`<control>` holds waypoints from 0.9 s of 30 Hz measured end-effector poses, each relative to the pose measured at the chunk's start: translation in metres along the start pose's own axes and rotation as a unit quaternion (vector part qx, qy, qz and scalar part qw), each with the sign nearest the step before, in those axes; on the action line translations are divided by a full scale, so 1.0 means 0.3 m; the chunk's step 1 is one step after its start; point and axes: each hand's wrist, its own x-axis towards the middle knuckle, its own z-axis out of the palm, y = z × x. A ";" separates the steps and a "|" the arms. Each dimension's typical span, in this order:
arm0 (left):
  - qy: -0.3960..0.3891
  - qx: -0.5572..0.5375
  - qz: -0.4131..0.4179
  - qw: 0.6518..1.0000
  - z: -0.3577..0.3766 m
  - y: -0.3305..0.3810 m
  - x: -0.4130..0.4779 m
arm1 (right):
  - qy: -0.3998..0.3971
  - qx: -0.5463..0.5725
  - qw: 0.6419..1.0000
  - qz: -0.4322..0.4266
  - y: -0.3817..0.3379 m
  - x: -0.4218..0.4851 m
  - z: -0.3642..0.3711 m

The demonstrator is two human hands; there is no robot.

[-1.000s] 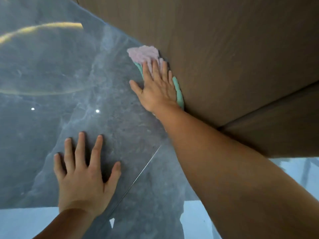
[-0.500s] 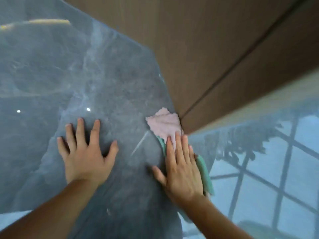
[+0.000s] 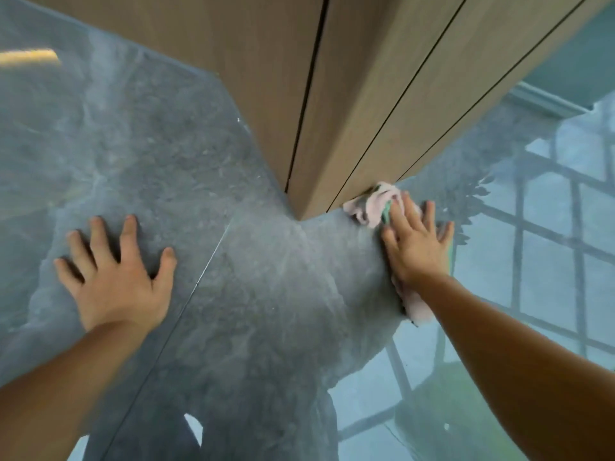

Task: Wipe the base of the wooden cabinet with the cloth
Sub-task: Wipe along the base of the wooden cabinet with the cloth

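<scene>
The wooden cabinet (image 3: 349,104) rises from the floor, its corner pointing toward me, with dark vertical seams between its panels. A pink cloth with a green edge (image 3: 371,206) is bunched against the base of the cabinet's right face, just past the corner. My right hand (image 3: 416,244) presses flat on the cloth, fingers spread, and more pink cloth shows under my wrist. My left hand (image 3: 114,274) lies flat on the floor to the left of the corner, fingers apart, holding nothing.
The floor is glossy grey marble tile (image 3: 259,294) with a thin grout line (image 3: 199,277) running diagonally between my hands. It mirrors a window grid (image 3: 549,234) on the right and a light streak (image 3: 26,56) at the upper left.
My right hand has slid the cloth from the cabinet's left face, around the corner, to the base of the right face. My left hand stayed planted on the floor.
</scene>
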 end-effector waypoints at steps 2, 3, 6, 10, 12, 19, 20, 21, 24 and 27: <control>-0.007 0.010 0.001 1.000 0.001 0.008 -0.009 | -0.039 0.081 0.978 0.187 0.026 0.056 -0.044; -0.012 0.015 0.000 1.000 0.000 0.003 -0.007 | -0.060 0.109 0.962 0.241 -0.001 0.072 -0.062; -0.034 0.029 -0.007 0.999 -0.017 0.021 -0.019 | -0.098 0.085 0.973 0.192 -0.181 0.004 -0.077; -0.079 -0.049 -0.093 0.991 -0.062 0.166 -0.093 | -0.169 0.155 0.964 -0.137 -0.445 -0.284 -0.041; -0.097 -0.097 -0.051 0.989 -0.096 0.271 -0.188 | -0.165 0.264 0.920 -0.237 -0.478 -0.386 -0.074; -0.248 -0.237 0.085 0.935 -0.127 0.496 -0.431 | -0.088 0.300 0.949 0.039 -0.144 -0.468 -0.161; -0.276 -0.231 0.083 0.929 -0.122 0.527 -0.450 | -0.109 0.283 0.949 0.084 -0.092 -0.487 -0.164; -0.310 -0.225 0.065 0.921 -0.122 0.555 -0.466 | -0.125 0.280 0.944 0.124 -0.058 -0.507 -0.163; -0.473 -0.299 -0.083 0.825 -0.135 0.633 -0.505 | -0.152 0.404 0.868 0.246 -0.027 -0.578 -0.159; -0.606 -0.392 -0.207 0.660 -0.149 0.674 -0.532 | -0.161 0.600 0.695 0.363 -0.005 -0.639 -0.180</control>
